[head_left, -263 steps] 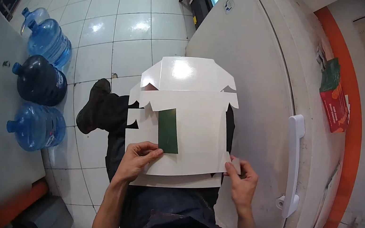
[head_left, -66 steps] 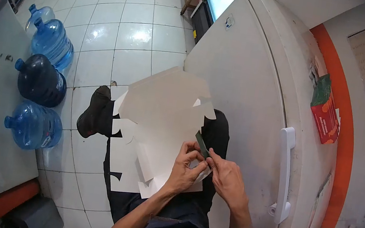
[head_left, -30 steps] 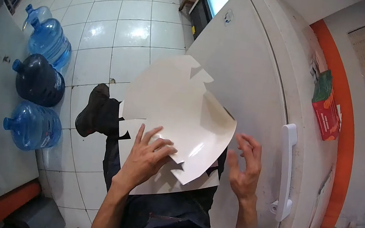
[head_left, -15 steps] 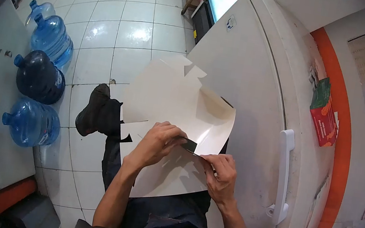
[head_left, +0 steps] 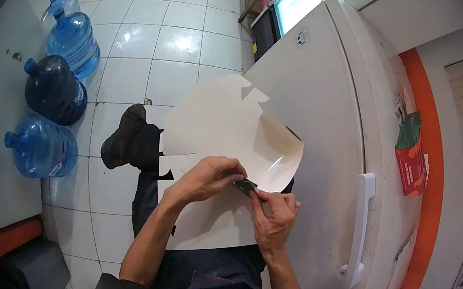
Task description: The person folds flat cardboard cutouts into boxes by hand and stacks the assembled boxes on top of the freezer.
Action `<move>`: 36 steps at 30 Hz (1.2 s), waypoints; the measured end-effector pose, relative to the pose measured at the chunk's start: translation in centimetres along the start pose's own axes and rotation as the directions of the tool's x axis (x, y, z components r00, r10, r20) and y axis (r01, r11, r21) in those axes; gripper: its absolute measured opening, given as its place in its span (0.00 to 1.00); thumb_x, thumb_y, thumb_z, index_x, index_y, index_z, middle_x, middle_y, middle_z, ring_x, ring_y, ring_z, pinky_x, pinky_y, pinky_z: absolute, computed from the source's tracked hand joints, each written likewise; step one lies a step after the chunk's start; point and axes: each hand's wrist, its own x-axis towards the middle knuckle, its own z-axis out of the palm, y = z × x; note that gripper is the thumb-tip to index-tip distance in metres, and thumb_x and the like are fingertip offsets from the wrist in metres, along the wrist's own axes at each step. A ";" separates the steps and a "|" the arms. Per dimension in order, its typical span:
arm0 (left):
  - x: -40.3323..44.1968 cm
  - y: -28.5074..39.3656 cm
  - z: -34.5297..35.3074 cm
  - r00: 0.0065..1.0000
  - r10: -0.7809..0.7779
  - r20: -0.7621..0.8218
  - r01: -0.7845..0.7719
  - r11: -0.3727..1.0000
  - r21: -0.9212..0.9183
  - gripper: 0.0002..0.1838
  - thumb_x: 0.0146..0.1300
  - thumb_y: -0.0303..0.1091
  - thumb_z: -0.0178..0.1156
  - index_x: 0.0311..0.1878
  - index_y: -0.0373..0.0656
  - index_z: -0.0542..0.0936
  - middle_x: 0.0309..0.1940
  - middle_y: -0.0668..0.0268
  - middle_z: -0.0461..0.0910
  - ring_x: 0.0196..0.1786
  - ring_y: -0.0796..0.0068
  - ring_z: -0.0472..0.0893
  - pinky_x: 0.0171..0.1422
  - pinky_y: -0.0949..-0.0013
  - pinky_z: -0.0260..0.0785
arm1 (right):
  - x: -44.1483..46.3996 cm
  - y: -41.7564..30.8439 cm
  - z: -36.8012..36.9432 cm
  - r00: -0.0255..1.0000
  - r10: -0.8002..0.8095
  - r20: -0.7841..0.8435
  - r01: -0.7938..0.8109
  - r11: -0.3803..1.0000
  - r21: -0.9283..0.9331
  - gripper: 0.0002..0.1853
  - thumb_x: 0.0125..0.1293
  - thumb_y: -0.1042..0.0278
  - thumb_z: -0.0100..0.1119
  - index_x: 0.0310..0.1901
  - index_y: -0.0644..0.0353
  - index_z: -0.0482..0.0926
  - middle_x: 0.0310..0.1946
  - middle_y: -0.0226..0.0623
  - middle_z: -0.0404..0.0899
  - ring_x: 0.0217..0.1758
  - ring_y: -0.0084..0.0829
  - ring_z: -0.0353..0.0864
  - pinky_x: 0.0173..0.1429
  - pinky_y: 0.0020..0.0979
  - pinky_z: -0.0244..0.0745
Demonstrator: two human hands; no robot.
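Between my two hands is a small dark green piece [head_left: 246, 187], pinched at both ends. My left hand [head_left: 209, 178] has its fingers closed on the piece's left end. The right end is held between thumb and fingers of my right hand [head_left: 274, 218]. Beneath them, a large white cardboard sheet [head_left: 211, 120] with cut notches and flaps lies over my lap. Its right part curls upward, with a shiny patch on it. The fingers partly hide the green piece.
Several large blue water bottles [head_left: 41, 148] stand on the tiled floor at the left, beside a pale cabinet [head_left: 4, 108]. A white door with a handle [head_left: 360, 231] is close on the right. A red and green box [head_left: 410, 161] is beyond it. My shoe [head_left: 123, 136] rests on the floor.
Since a second ago, my right hand has come in from the right and closed on the green piece. My left hand, earlier spread on the cardboard, now grips the piece too.
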 end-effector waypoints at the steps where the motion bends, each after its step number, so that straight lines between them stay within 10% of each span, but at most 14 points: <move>1: 0.0 0.3 0.0 0.999 -0.030 0.013 0.030 0.999 -0.014 0.09 0.75 0.32 0.63 0.50 0.39 0.85 0.42 0.61 0.88 0.44 0.69 0.86 0.49 0.62 0.78 | 0.0 0.0 0.2 1.000 -0.022 0.004 0.022 1.000 -0.017 0.08 0.63 0.66 0.76 0.42 0.55 0.90 0.33 0.25 0.87 0.39 0.28 0.76 0.54 0.35 0.62; 19: 0.1 -0.3 0.6 0.993 -0.114 0.027 0.117 0.969 -0.218 0.13 0.72 0.34 0.67 0.55 0.39 0.83 0.44 0.59 0.89 0.48 0.68 0.87 0.58 0.63 0.78 | 1.0 0.5 1.5 0.965 -0.203 0.164 0.230 0.959 -0.164 0.09 0.59 0.67 0.74 0.42 0.53 0.89 0.31 0.25 0.81 0.40 0.31 0.75 0.51 0.37 0.65; 23: -0.7 -0.9 0.3 0.998 0.049 0.026 -0.049 0.999 0.000 0.13 0.68 0.34 0.71 0.53 0.43 0.85 0.46 0.60 0.88 0.53 0.67 0.86 0.57 0.63 0.79 | 1.2 1.2 1.1 0.945 -0.183 0.271 0.217 0.971 -0.103 0.17 0.58 0.65 0.77 0.50 0.54 0.87 0.38 0.28 0.83 0.44 0.33 0.77 0.56 0.40 0.69; 26: -1.3 -1.3 0.1 0.999 0.032 0.031 -0.032 0.999 0.006 0.12 0.66 0.34 0.72 0.52 0.45 0.87 0.48 0.60 0.87 0.57 0.64 0.85 0.60 0.59 0.78 | 2.7 0.7 -1.3 0.928 -0.216 0.304 0.169 0.970 0.174 0.26 0.57 0.61 0.79 0.58 0.52 0.84 0.54 0.32 0.83 0.60 0.39 0.77 0.68 0.43 0.66; 31: -2.0 -3.1 0.5 0.954 0.297 -0.041 -0.280 0.931 0.232 0.16 0.63 0.32 0.74 0.54 0.46 0.85 0.56 0.57 0.83 0.67 0.55 0.79 0.74 0.48 0.67 | 5.9 3.4 -4.1 0.806 -0.272 0.526 0.426 0.883 -0.196 0.21 0.62 0.58 0.74 0.58 0.39 0.83 0.72 0.30 0.72 0.85 0.46 0.52 0.83 0.63 0.40; 36: -4.8 -2.7 4.3 0.650 0.305 -0.696 -0.052 0.932 0.360 0.33 0.61 0.33 0.77 0.66 0.39 0.71 0.73 0.49 0.66 0.77 0.47 0.66 0.81 0.48 0.58 | 7.9 5.4 -2.5 0.709 -0.333 0.622 0.544 0.819 -0.182 0.05 0.72 0.63 0.62 0.47 0.43 0.82 0.57 0.28 0.82 0.82 0.38 0.62 0.83 0.71 0.27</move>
